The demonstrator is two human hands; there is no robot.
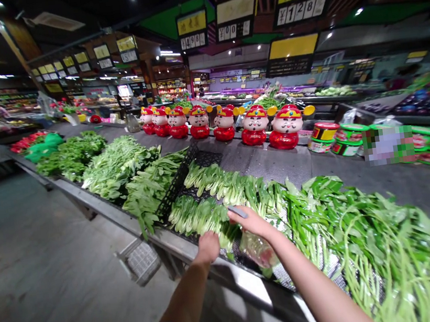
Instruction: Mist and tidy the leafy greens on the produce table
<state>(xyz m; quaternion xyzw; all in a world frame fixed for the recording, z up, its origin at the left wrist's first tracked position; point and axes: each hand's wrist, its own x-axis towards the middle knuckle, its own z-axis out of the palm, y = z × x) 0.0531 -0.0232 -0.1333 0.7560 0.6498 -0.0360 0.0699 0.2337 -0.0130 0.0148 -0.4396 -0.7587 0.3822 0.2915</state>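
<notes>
My left hand (209, 246) is closed at the front row of small bok choy (196, 215); its fingertips are hidden, so what it grips cannot be made out. To its right, my right hand (250, 221) is closed on a slim, flat grey object (238, 211) that sticks out past the thumb. Below that hand and wrist is a clear plastic bag (259, 249) with something pale and reddish in it. Whether the hand also holds the bag cannot be told. A second row of bok choy (238, 185) lies behind both hands, on dark mesh matting.
A black crate wall (178, 184) separates the bok choy from leafy greens (116, 166) on the left. Long-stemmed greens (392, 243) spread to the right. Red figurines (253, 127) and stacked tubs (350, 138) line the back. A grey basket (140, 260) sits below the stand's edge.
</notes>
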